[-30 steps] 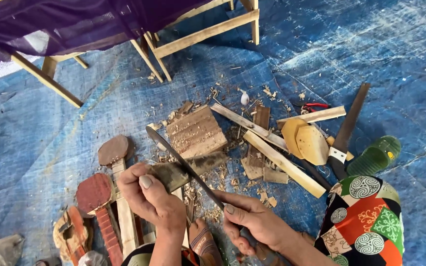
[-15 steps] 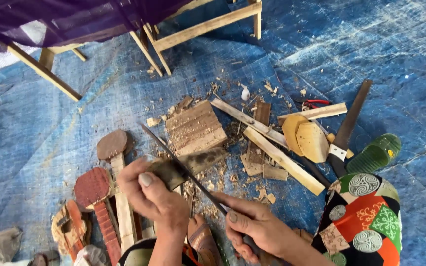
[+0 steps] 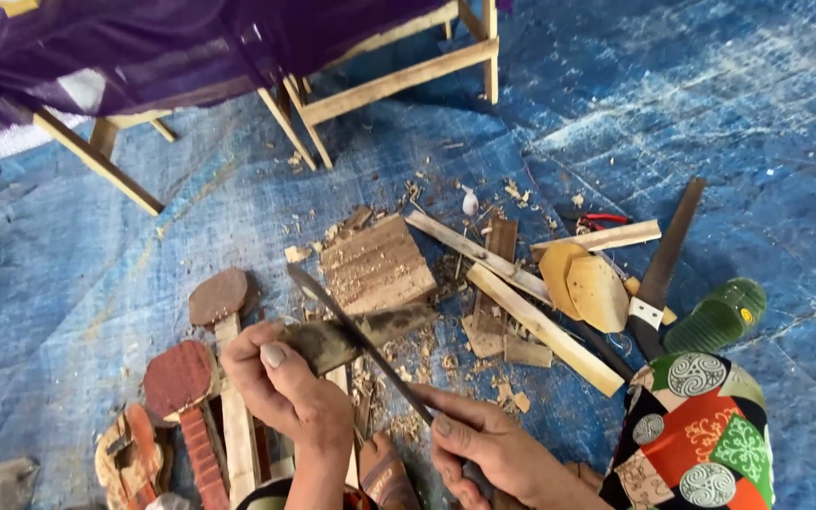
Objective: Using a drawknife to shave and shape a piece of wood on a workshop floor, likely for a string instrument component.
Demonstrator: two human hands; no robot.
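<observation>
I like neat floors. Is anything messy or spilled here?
Yes. Wood chips and shavings lie scattered over the blue tarp, thickest beside the wood piece that the left hand grips while the right hand holds a long blade across it.

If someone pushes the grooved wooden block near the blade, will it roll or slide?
The grooved wooden block looks flat-sided and lies flat on the blue tarp, so it would probably slide, not roll. It seems solid, likely stiff and fairly heavy. Loose shavings around it might ease sliding.

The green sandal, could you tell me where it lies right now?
In the head view, the green sandal lies on the blue tarp at the right, beside the saw.
</observation>
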